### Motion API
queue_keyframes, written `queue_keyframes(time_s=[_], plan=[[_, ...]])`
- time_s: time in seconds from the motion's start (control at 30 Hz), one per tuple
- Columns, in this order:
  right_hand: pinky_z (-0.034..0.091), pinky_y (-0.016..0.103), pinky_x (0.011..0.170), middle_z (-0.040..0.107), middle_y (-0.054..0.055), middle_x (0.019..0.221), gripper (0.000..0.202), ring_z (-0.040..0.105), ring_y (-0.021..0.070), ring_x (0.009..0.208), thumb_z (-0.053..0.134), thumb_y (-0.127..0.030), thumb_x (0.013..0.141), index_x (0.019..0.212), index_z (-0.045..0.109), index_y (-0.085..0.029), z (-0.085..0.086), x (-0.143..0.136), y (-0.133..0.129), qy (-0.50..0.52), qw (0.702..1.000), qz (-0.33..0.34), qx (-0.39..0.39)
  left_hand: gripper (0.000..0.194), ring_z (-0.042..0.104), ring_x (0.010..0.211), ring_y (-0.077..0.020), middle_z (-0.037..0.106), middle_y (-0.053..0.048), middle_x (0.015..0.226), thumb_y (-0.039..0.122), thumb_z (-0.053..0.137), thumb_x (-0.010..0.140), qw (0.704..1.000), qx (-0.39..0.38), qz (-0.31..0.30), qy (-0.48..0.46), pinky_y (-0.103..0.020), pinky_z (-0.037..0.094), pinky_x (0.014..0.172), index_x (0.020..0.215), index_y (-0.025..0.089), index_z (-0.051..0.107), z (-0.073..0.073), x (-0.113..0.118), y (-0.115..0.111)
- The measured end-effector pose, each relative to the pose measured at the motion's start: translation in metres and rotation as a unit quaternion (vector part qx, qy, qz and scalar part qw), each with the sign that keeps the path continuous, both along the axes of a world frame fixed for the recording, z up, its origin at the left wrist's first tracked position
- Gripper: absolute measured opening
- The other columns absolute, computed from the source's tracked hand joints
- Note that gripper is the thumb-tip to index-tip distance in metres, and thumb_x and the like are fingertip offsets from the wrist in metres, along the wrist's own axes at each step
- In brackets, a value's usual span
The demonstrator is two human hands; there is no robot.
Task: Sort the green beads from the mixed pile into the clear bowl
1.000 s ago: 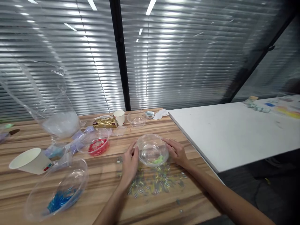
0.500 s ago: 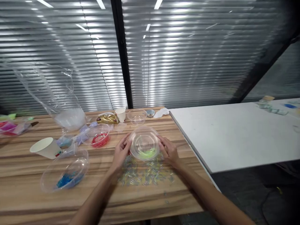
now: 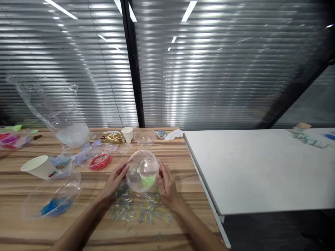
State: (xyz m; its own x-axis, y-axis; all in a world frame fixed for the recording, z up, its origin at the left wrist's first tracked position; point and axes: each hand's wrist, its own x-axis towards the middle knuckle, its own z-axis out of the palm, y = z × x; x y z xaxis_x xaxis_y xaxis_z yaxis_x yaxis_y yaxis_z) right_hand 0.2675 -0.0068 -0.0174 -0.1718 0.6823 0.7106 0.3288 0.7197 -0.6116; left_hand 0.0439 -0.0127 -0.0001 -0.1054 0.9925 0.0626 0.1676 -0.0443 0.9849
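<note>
Between my two hands is a clear plastic bowl (image 3: pixel 134 170), tilted, with light-green bits (image 3: pixel 148 181) gathered low on its right side. My left hand (image 3: pixel 116 179) grips the rim on the left, and my right hand (image 3: pixel 166 183) has fingers and thumb closed on the right side. Beneath and in front of the bowl, many small shiny tube-like pieces (image 3: pixel 141 209) in clear, yellow and bluish tones lie scattered on the wooden table (image 3: pixel 104 233). Whether the bowl touches the table I cannot tell.
To the left stand a clear bowl with blue bits (image 3: pixel 54 206), a tipped paper cup (image 3: pixel 39 167) and a bowl with red bits (image 3: pixel 100 161). Farther back are a gold packet (image 3: pixel 112 138), an upright cup (image 3: pixel 127 134), another clear bowl (image 3: pixel 144 138) and a plastic bag (image 3: pixel 73 134). A white table (image 3: pixel 251 167) adjoins right.
The bowl has tilted further, and its green bits have shifted toward the right side. My view has swung right, so everything sits farther left. Both hands keep their hold.
</note>
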Motion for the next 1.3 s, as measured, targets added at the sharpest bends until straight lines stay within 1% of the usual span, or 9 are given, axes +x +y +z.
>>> queue_keyframes(time_s=[0.13,0.3,0.37,0.47,0.53,0.6,0.73,1.03,1.3], plan=[[0.051,0.036,0.076,0.058,0.012,0.106,0.051,0.059,0.0238,0.09,0.026,-0.025,0.096,0.146,0.02,-0.024,-0.002,-0.003,-0.001,-0.011,1.0,-0.001,0.028,0.051,0.054,0.107,-0.0254,0.059,-0.006,0.121,0.049,0.064,0.078,1.0,0.002,0.001,0.0,-0.026,0.05,0.075,0.122,0.024,0.059,-0.001,-0.005,0.002],[0.051,0.036,0.073,0.058,0.012,0.102,0.05,0.059,0.0234,0.084,0.027,-0.028,0.096,0.146,0.021,-0.023,-0.004,-0.003,-0.002,-0.031,0.998,0.004,0.048,0.048,0.05,0.116,-0.0244,0.061,-0.005,0.12,0.049,0.066,0.077,0.999,0.029,0.009,0.011,-0.027,0.047,0.087,0.119,0.024,0.062,0.007,-0.006,0.003],[0.051,0.036,0.075,0.058,0.012,0.106,0.05,0.059,0.0237,0.09,0.027,-0.027,0.096,0.146,0.021,-0.023,-0.004,-0.002,-0.001,-0.035,0.998,0.0,0.056,0.052,0.053,0.11,-0.0243,0.063,-0.007,0.113,0.05,0.069,0.073,0.999,0.04,0.007,0.018,-0.026,0.047,0.084,0.116,0.02,0.064,0.01,-0.005,0.004],[0.05,0.037,0.083,0.057,0.012,0.112,0.049,0.056,0.0238,0.104,0.027,-0.025,0.096,0.145,0.023,-0.023,-0.004,0.0,0.001,-0.051,0.997,-0.004,0.056,0.06,0.059,0.086,-0.0208,0.067,-0.008,0.089,0.052,0.066,0.073,0.998,0.055,0.002,0.027,-0.024,0.049,0.07,0.119,0.014,0.061,0.01,-0.003,0.005],[0.049,0.038,0.087,0.057,0.013,0.115,0.048,0.055,0.0236,0.107,0.028,-0.024,0.096,0.144,0.026,-0.023,-0.003,0.001,0.002,-0.057,0.997,-0.011,0.057,0.065,0.056,0.067,-0.0171,0.062,-0.004,0.069,0.054,0.062,0.075,0.997,0.064,-0.007,0.032,-0.023,0.047,0.059,0.124,0.011,0.057,0.01,-0.001,0.005],[0.048,0.04,0.089,0.058,0.012,0.117,0.047,0.054,0.0238,0.11,0.028,-0.024,0.096,0.143,0.029,-0.022,-0.001,0.002,0.002,-0.057,0.996,-0.024,0.061,0.066,0.051,0.057,-0.0145,0.056,-0.001,0.061,0.053,0.06,0.077,0.996,0.072,-0.02,0.038,-0.022,0.045,0.055,0.125,0.009,0.056,0.009,0.001,0.004],[0.048,0.041,0.089,0.057,0.012,0.121,0.044,0.055,0.0235,0.109,0.031,-0.024,0.096,0.139,0.038,-0.022,0.0,0.005,0.006,-0.053,0.996,-0.035,0.065,0.062,0.049,0.056,-0.0124,0.052,0.0,0.063,0.048,0.059,0.078,0.994,0.1,-0.027,0.044,-0.021,0.043,0.054,0.125,0.008,0.055,0.01,0.003,0.004],[0.05,0.038,0.084,0.065,0.01,0.104,0.038,0.059,0.0228,0.098,0.035,-0.031,0.095,0.129,0.049,-0.02,-0.003,0.009,0.017,-0.04,0.994,-0.088,0.055,0.058,0.051,0.05,-0.0119,0.055,0.003,0.059,0.039,0.062,0.076,0.992,0.124,-0.033,0.021,-0.02,0.042,0.048,0.125,0.01,0.056,0.011,0.004,0.006],[0.049,0.041,0.09,0.064,0.009,0.116,0.039,0.059,0.023,0.107,0.035,-0.034,0.095,0.127,0.055,-0.022,-0.008,0.012,0.023,-0.07,0.992,-0.09,0.059,0.052,0.052,0.041,-0.0114,0.049,0.006,0.048,0.024,0.062,0.073,0.994,0.111,-0.015,-0.016,-0.019,0.042,0.041,0.123,0.009,0.058,0.002,0.002,0.012]])
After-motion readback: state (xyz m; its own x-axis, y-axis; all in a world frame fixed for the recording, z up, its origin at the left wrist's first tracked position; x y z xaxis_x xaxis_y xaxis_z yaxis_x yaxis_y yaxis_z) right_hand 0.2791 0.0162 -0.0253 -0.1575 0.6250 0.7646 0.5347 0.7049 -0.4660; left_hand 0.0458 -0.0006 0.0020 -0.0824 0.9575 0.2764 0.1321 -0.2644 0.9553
